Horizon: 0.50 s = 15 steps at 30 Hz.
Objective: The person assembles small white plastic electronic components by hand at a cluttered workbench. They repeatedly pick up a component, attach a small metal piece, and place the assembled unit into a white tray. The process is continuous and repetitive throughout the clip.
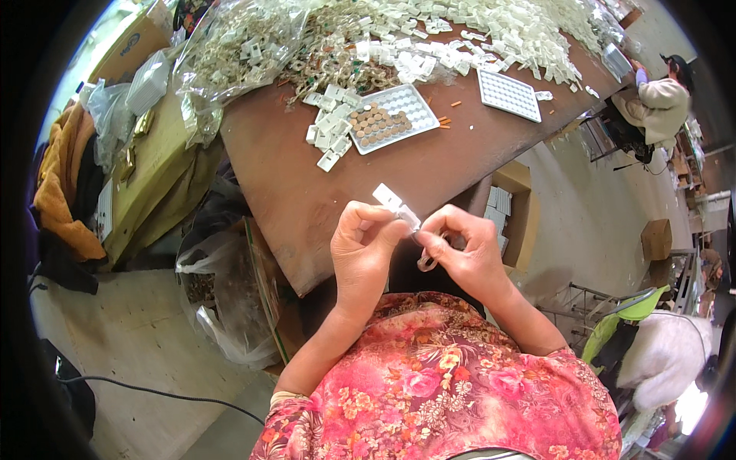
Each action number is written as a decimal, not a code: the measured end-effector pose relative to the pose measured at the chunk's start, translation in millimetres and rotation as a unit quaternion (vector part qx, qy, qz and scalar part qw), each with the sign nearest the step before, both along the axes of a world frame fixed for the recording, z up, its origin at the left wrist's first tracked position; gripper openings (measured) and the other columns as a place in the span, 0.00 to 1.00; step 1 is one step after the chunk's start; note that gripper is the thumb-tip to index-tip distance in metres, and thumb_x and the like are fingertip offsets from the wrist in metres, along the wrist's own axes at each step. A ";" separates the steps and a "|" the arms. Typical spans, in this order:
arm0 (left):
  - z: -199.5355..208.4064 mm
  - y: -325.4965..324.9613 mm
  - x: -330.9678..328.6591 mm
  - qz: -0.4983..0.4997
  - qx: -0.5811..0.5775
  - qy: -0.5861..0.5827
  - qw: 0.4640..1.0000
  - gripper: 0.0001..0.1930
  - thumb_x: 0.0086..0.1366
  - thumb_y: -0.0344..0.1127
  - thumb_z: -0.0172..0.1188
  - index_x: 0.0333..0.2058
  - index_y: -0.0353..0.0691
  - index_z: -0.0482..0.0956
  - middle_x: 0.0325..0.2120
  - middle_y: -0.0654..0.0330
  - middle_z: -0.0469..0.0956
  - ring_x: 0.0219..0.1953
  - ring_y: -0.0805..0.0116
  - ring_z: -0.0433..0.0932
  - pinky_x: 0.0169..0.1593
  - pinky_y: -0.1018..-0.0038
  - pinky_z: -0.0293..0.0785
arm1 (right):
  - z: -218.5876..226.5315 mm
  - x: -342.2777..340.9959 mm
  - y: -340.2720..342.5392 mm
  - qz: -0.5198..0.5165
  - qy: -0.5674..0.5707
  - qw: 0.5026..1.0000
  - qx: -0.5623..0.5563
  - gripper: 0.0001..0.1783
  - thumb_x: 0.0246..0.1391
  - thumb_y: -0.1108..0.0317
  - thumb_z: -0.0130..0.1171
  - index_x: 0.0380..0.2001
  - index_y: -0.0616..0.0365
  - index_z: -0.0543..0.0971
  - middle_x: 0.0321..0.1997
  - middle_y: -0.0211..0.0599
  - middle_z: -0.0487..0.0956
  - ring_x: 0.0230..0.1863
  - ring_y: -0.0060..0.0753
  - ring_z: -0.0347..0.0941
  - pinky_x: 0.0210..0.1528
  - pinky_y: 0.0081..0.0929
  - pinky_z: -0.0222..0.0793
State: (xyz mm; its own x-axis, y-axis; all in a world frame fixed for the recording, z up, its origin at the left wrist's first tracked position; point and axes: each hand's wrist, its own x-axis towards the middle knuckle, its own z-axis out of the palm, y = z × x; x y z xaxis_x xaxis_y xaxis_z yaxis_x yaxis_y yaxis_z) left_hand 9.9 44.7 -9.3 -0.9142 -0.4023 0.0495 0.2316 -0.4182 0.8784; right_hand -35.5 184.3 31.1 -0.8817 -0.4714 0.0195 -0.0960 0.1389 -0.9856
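Note:
A small white plastic piece (389, 198) is pinched between the thumb and fingers of my left hand (363, 244), just off the near edge of the table. Its flat end points up and away from me. My right hand (469, 249) is closed at the piece's near end, thumb and finger pressed together. Below those fingers hangs a thin, pale looped strand (426, 262), too small to name. Farther off on the table, a white tray (425, 115) holds several round brown discs (376, 125). Beside it lies a cluster of white plastic pieces (331, 123).
The brown table (284, 192) carries heaps of white plastic parts (514, 34), tangled strands (337, 57) and a second white tray (509, 96). An open carton (524, 218) stands under its right side. A plastic-lined box (230, 291) sits left. Another person (661, 100) works at far right.

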 end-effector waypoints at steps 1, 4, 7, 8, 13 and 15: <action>-0.4 2.7 -1.3 -0.017 0.066 0.002 0.998 0.08 0.60 0.19 0.59 0.34 0.38 0.71 0.32 0.61 0.78 0.37 0.75 0.78 0.44 0.79 0.75 | -0.7 1.8 -0.2 -0.003 -0.027 1.000 -0.013 0.02 0.54 0.78 0.60 0.30 0.66 0.77 0.25 0.33 0.78 0.25 0.16 0.75 0.26 0.17 0.70; -2.3 8.7 -6.0 -0.069 0.165 -0.011 0.984 0.05 0.65 0.24 0.57 0.35 0.39 0.69 0.35 0.60 0.77 0.38 0.74 0.77 0.45 0.77 0.74 | -2.7 3.0 1.3 -0.022 0.016 1.000 -0.012 0.03 0.55 0.77 0.60 0.30 0.66 0.77 0.26 0.30 0.78 0.27 0.15 0.75 0.29 0.17 0.71; -4.1 10.7 -11.5 -0.112 0.218 -0.023 0.969 0.06 0.68 0.31 0.56 0.35 0.39 0.68 0.35 0.58 0.77 0.39 0.71 0.77 0.46 0.74 0.74 | -1.1 2.1 4.1 -0.035 0.026 0.999 -0.023 0.04 0.54 0.76 0.62 0.30 0.66 0.77 0.27 0.29 0.78 0.28 0.15 0.75 0.31 0.17 0.71; -4.5 11.5 -12.9 -0.120 0.227 -0.022 0.966 0.06 0.68 0.32 0.56 0.35 0.39 0.68 0.35 0.58 0.77 0.39 0.71 0.77 0.47 0.74 0.74 | -0.6 2.1 4.0 -0.039 0.017 0.999 -0.018 0.05 0.53 0.76 0.63 0.30 0.66 0.77 0.27 0.30 0.79 0.29 0.15 0.75 0.31 0.17 0.72; -5.7 10.9 -21.4 -0.130 0.262 0.011 0.956 0.07 0.69 0.34 0.55 0.37 0.39 0.68 0.38 0.56 0.76 0.41 0.69 0.77 0.49 0.71 0.73 | -0.7 -6.5 -0.7 -0.055 0.029 0.998 -0.012 0.10 0.48 0.74 0.68 0.31 0.64 0.77 0.27 0.32 0.80 0.31 0.17 0.76 0.35 0.19 0.73; -7.9 1.6 -28.8 -0.084 0.225 0.043 0.970 0.06 0.70 0.34 0.52 0.40 0.40 0.67 0.39 0.56 0.76 0.42 0.67 0.77 0.49 0.69 0.74 | -4.0 -21.6 -2.0 -0.054 0.086 0.994 -0.044 0.12 0.48 0.70 0.68 0.34 0.62 0.78 0.30 0.33 0.81 0.32 0.19 0.77 0.37 0.21 0.73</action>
State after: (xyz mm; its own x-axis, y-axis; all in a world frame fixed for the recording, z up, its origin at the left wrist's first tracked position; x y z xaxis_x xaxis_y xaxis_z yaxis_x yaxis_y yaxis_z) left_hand -18.9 46.3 -17.2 -0.9690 -0.2464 -0.0167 0.1917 -0.7929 0.5784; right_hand -57.1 182.2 27.1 -0.9073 -0.3636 0.2111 -0.2533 0.0721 -0.9647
